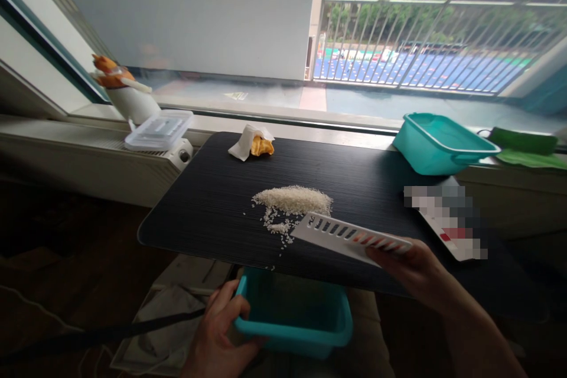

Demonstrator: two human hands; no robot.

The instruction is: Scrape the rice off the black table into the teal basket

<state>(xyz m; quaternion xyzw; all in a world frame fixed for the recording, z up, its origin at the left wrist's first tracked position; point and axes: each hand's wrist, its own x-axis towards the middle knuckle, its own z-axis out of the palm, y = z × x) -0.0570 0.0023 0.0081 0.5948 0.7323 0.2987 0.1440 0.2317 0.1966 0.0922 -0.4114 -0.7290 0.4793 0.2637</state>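
A mound of white rice grains (295, 199) lies on the black tabletop (204, 189), with loose grains scattered toward its front edge. My right hand (416, 269) is closed around the right end of a flat white slotted piece (330, 241), whose exact kind I cannot make out. Its far left corner rests near the mound's front right side. Below the table's front edge is a teal plastic tub (301, 333). My left hand (228, 319) grips this tub by its left rim; the tub's inside is dark.
A second teal tub (443, 142) stands at the table's back right, beside a green cloth-like item (527, 144). A pixelated flat object (447, 221) lies at the right. Crumpled tissue and an orange piece (262, 146) sit at the back. A clear lid (162, 129) rests on the radiator.
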